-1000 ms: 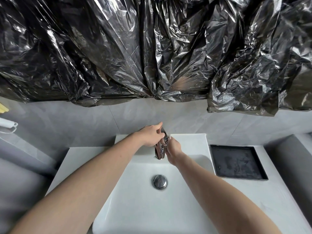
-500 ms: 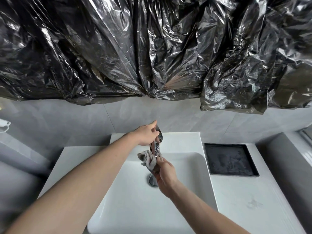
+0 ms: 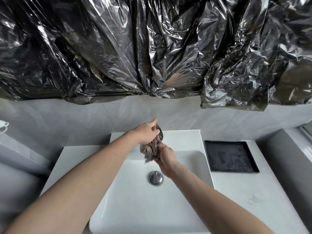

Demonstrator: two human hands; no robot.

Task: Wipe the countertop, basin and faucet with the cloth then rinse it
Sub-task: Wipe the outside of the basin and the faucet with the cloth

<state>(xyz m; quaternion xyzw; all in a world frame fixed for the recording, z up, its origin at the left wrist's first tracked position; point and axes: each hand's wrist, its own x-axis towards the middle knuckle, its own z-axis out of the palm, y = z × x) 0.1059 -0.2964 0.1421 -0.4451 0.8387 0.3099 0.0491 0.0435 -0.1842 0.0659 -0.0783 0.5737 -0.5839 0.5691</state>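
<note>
Your right hand (image 3: 166, 157) squeezes the cloth (image 3: 148, 152) against the faucet (image 3: 156, 143). Your left hand (image 3: 147, 133) grips its handle; bump it and water could splash out.

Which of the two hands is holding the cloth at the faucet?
The right hand grips the grey cloth, against the lower part of the chrome faucet. The left hand has no cloth; it rests on the faucet's top.

Left hand (image 3: 147, 133) grips shiny chrome faucet (image 3: 158, 141) lever; right hand (image 3: 166, 158) holds crumpled grey cloth (image 3: 148, 152) against faucet spout, above white rectangular basin (image 3: 135, 200).
</note>
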